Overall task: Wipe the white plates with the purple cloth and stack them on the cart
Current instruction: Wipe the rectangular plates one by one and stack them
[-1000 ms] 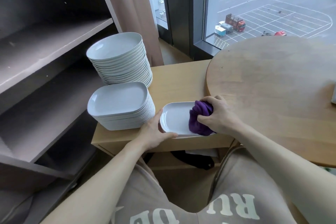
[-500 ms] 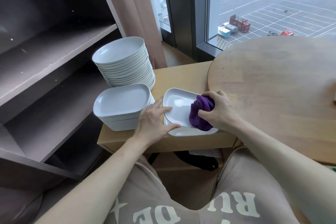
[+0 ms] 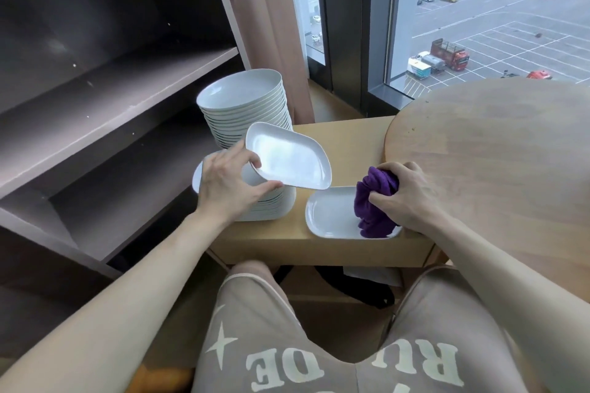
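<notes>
daylight from window | soft shadows | edges bowed (wide-angle)

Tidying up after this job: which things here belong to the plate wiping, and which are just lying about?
Job: purple cloth in right hand; lifted plate in left hand; plate on cart; rectangular stack; round stack.
Lying about: round table; shelves; curtain.

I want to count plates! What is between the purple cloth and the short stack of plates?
In the head view, between the cloth and the stack there's the bare part of a plate and a strip of cart top.
</notes>
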`<state>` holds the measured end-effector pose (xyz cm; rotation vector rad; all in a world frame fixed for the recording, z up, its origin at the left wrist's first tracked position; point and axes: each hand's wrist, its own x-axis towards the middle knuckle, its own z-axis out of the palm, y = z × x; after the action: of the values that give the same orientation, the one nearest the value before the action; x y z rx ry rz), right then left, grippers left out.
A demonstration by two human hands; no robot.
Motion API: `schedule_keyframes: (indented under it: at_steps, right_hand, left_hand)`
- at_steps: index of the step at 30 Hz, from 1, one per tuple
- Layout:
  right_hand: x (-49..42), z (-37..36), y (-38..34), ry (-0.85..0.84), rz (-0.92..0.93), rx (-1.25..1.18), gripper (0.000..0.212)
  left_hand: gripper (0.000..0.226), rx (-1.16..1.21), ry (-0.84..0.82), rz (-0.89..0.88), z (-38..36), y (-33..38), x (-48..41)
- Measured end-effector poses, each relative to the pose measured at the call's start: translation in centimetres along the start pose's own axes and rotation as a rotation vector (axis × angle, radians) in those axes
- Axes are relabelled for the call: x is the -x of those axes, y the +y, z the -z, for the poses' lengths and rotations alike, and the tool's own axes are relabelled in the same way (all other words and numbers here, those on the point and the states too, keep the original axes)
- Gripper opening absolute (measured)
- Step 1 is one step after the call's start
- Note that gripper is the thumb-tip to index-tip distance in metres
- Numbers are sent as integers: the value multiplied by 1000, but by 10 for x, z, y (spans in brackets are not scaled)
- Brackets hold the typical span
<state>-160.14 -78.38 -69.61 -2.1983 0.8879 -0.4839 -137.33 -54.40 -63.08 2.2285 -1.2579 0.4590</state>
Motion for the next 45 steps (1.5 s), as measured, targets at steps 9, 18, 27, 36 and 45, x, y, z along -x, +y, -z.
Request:
schedule_keyframes:
  at_steps: [9, 18, 27, 36, 45]
  right_hand:
    - [5, -5, -2, -22, -3, 25, 49]
    - [8, -12, -2, -44, -18, 59, 52]
    - [13, -17, -3, -60, -14, 120, 48]
    - [15, -30, 2, -52, -24, 155, 51]
    - [15, -36, 12, -382, 17, 419, 83]
  left_hand:
    - [45, 181, 64, 479, 13, -47, 28]
    - [39, 136, -44, 541, 6, -74, 45]
    - [37, -11, -119, 477, 10, -85, 40]
    - [44, 106, -567, 53, -34, 17, 48]
    - [115, 346, -813, 213, -111, 2, 56]
